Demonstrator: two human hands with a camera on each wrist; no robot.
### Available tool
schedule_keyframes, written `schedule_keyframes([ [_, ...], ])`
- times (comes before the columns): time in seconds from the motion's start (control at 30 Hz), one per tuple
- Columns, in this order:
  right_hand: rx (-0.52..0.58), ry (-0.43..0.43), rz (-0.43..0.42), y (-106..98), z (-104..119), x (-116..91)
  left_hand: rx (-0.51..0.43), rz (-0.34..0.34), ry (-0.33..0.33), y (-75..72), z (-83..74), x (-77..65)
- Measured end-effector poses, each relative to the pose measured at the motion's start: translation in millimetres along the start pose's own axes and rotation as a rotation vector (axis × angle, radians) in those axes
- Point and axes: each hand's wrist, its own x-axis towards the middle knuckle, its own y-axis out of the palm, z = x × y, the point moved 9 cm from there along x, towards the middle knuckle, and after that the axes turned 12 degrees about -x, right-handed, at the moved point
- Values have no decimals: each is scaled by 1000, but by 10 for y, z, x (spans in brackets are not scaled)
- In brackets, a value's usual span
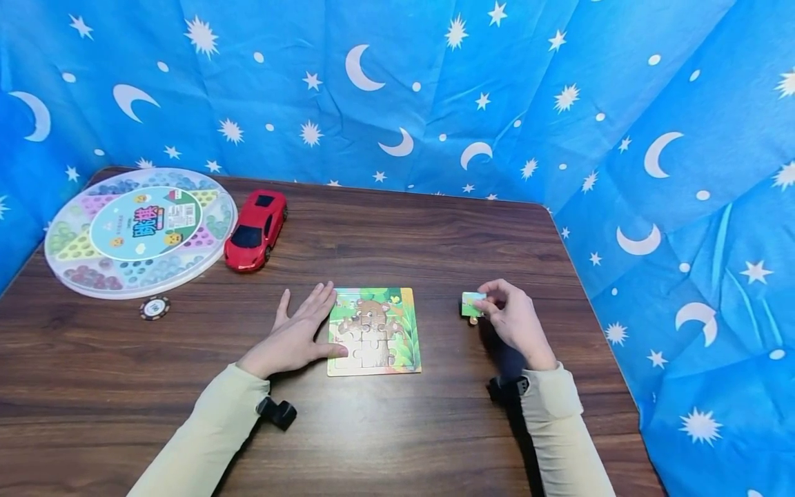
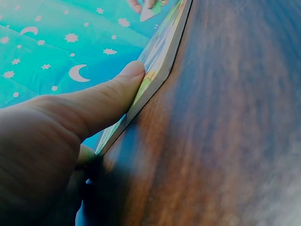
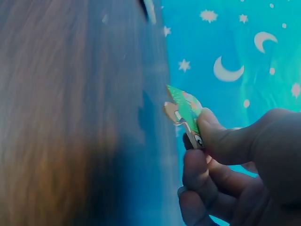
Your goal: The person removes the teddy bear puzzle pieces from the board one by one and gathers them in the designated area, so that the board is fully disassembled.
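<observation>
A square jigsaw puzzle [image 1: 375, 339] with a brown bear on a green ground lies flat on the table in the head view. My left hand [image 1: 295, 339] rests along its left side, fingers straight at the upper left corner. In the left wrist view the thumb [image 2: 106, 101] presses on the edge of the puzzle board [image 2: 157, 70]. To the right of the board, my right hand [image 1: 515, 319] pinches a puzzle piece [image 1: 470, 304] between thumb and fingers. That piece [image 3: 185, 107] looks tilted in the right wrist view, with green, a brown knob and a printed eye showing.
A red toy car [image 1: 256, 231] stands at the back left beside a round clear-lidded marble board game [image 1: 77, 266]. A black-and-white poker chip [image 1: 154, 308] lies in front of the game. Blue star-and-moon cloth [image 1: 397, 90] hangs behind and to the right of the dark wooden table [image 1: 397, 435].
</observation>
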Motion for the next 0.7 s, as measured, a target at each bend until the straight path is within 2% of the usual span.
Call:
schedule_keyframes([
  [0.17, -30, 28, 31, 53, -112, 17, -5, 3, -5, -6, -5, -2],
  [0.7, -79, 83, 101, 195, -138, 124, -14, 22, -6, 5, 3, 10],
])
